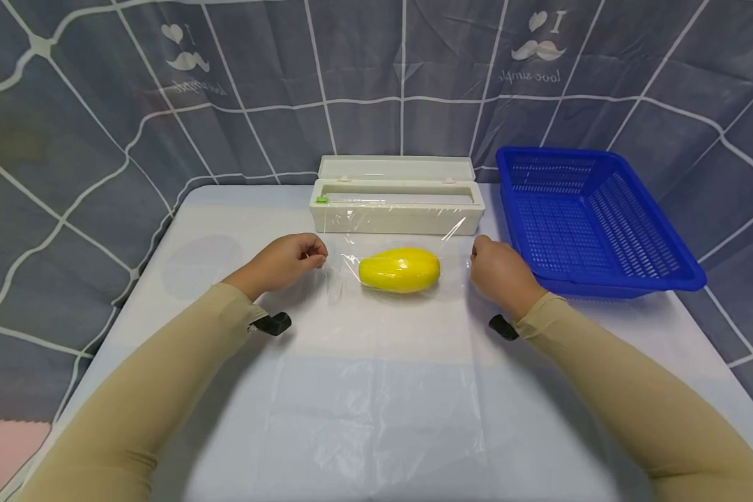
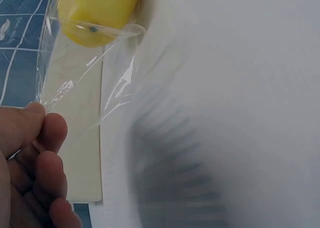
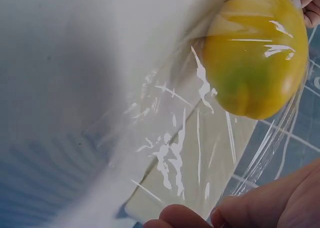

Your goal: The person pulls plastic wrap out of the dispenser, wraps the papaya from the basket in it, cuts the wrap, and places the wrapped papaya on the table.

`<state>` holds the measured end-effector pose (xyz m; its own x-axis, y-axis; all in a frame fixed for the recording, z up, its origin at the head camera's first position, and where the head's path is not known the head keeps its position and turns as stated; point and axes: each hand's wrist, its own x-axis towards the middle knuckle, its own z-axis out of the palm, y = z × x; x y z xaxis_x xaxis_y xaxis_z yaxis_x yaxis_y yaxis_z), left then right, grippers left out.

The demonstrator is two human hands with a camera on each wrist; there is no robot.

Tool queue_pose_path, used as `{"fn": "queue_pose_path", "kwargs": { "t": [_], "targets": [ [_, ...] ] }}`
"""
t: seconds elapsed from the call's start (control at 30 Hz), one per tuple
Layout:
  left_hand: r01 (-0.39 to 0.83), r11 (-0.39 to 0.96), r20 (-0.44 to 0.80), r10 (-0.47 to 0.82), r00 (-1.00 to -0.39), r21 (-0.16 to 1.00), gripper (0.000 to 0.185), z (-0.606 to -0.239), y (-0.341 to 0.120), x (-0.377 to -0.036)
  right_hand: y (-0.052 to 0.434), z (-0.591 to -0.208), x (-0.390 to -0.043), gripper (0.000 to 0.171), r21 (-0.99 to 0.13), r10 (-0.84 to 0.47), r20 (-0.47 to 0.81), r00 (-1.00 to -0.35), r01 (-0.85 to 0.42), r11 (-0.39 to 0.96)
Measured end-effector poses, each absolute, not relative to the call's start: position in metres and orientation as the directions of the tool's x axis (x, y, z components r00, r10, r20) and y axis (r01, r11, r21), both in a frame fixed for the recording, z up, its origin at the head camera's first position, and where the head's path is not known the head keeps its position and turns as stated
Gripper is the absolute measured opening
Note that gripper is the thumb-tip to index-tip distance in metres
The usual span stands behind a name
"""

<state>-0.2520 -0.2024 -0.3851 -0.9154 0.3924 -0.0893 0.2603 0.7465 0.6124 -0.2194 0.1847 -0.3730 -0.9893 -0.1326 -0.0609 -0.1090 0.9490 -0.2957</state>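
Two of my hands are at work on the near side of the long white box (image 1: 397, 220). Left of the box's middle, my left hand (image 1: 288, 259) pinches the clear film (image 2: 127, 75) between thumb and forefinger, the other fingers loosely bent. Next, on the table (image 1: 376, 418) in front of the box's middle, lies the yellow fruit (image 1: 400, 270): plump, smooth and shiny, on its side, with a narrower left end. The film lies over it, creased and bright with glints. At the box's right end, on the near side, my right hand (image 1: 505, 275) has its fingers curled, thumb and forefinger nipping the film's other side. Right of the box sits the blue basket (image 1: 615, 282), slotted all over.

From my head I see the box whole, its lid raised at the back and a small green piece (image 1: 321, 199) at its left; neither wrist view shows that piece or the basket. My left wrist's view alone gives me the small dark spot (image 2: 93, 29) on one end of the fruit. My right wrist's view has the greenish patch (image 3: 247, 83) on the other end, which the head view misses, and catches a bit of my left hand past the fruit.
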Motion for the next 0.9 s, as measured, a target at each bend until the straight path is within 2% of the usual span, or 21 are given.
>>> {"fn": "queue_pose_path", "kwargs": {
  "t": [0.4, 0.7, 0.9],
  "targets": [
    [0.267, 0.849, -0.127, 0.359, -0.925, 0.457, 0.015, -0.388, -0.193, -0.256, 0.182, -0.379, -0.225, 0.022, -0.263, -0.145, -0.078, -0.986, -0.120, 0.957],
    [0.294, 0.855, -0.051, 0.347, -0.936, 0.426, 0.008, -0.386, -0.193, -0.255, 0.181, -0.377, -0.228, 0.024, -0.259, -0.151, -0.070, -0.986, -0.128, 0.957],
    [0.372, 0.859, -0.014, 0.403, -0.915, 0.352, 0.019, -0.384, -0.189, -0.255, 0.180, -0.377, -0.228, 0.023, -0.259, -0.141, -0.071, -0.987, -0.118, 0.959]
  ]
}}
